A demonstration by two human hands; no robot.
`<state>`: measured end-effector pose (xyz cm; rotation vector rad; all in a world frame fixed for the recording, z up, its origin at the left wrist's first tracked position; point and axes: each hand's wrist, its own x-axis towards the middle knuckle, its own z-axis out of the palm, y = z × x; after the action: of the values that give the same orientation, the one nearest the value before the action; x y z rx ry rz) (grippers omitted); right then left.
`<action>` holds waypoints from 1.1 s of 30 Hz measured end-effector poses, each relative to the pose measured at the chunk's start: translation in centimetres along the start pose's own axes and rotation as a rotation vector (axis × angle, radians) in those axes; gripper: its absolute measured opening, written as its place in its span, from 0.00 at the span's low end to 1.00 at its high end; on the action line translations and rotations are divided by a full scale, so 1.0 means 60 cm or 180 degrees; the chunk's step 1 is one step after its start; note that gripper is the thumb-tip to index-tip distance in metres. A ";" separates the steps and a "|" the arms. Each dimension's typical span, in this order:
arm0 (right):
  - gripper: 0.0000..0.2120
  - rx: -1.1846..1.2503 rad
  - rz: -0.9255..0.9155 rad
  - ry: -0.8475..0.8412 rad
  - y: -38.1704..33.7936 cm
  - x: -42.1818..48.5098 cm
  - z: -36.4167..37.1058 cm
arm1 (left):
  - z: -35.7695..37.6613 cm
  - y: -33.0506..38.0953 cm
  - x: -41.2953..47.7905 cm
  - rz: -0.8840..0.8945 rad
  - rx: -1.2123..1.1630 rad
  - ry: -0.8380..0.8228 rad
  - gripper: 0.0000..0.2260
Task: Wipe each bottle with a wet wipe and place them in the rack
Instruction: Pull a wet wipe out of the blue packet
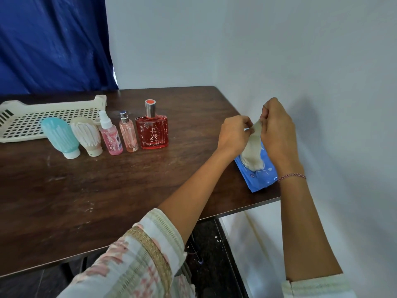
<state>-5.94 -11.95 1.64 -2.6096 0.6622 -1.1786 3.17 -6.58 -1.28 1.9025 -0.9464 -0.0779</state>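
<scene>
Several bottles stand in a row on the brown table [107,190]: a teal squeeze bottle [60,137], a cream squeeze bottle [86,135], a pink spray bottle [110,134], a slim pink perfume bottle [128,133] and a red square perfume bottle [153,130]. Behind them lies the cream perforated rack [43,119], with nothing in it. At the table's right edge both my hands pinch a white wet wipe [252,147] that comes up out of the blue wipe pack [261,177]. My left hand [234,134] holds its left side, my right hand [277,130] its top.
A white wall runs close along the table's right edge. A blue curtain [53,44] hangs behind the table at the left. The dark floor shows below the front right corner.
</scene>
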 end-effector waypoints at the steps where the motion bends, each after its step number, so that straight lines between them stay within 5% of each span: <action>1: 0.09 0.0012 -0.0029 0.0043 -0.001 0.002 -0.001 | -0.003 0.001 0.001 -0.0008 0.0085 -0.0001 0.04; 8: 0.10 0.0068 -0.0232 0.0132 -0.009 0.012 -0.002 | -0.027 -0.001 0.009 -0.0088 0.0814 0.0124 0.08; 24: 0.09 0.0324 -0.0434 0.0396 -0.066 0.019 0.003 | -0.060 -0.004 0.034 0.0003 -0.0650 0.0331 0.04; 33: 0.05 0.0634 -0.0124 0.0552 -0.065 0.020 0.009 | -0.082 0.014 0.032 0.0163 -0.0776 0.0434 0.10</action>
<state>-3.65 -9.10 3.46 -2.3856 0.4973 -1.4163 6.15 -4.35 2.60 1.6372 -0.8520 -0.0312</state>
